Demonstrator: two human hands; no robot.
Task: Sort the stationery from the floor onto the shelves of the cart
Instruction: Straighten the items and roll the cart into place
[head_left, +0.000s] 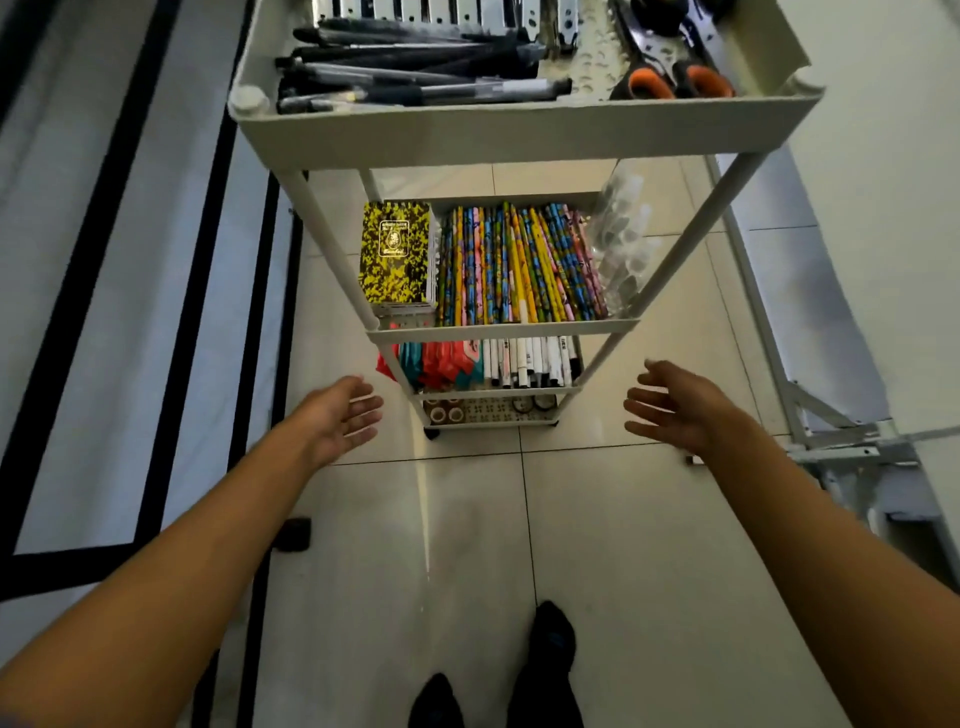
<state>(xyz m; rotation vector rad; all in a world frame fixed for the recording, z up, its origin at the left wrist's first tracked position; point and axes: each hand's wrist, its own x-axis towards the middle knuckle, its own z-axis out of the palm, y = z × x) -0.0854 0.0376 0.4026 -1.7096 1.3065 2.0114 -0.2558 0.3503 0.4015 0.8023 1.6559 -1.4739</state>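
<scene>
Left hand (340, 415): spread, palm inward, holding nothing, left of the cart's lower shelves.
Right hand (675, 408): spread, empty, right of the cart.
Cart (519, 132): pale plastic, tiered trays on round posts.
Top tray: dark pens (415, 78), orange-handled scissors (670, 78).
Second shelf: yellow-black speckled notebook (396, 260), gold emblem unreadable; patterned pencils (519, 265).
Third shelf: white markers (530, 364).
Floor (467, 545): glossy tiles.

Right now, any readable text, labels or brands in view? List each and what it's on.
None can be read with confidence.
Yellow-black notebook: gold emblem and lettering on the cover, too blurred.
White markers: dark print on the barrels, too small.
Red and teal packets: no legible print.
Black pens on the top shelf: label marks, unreadable.
</scene>
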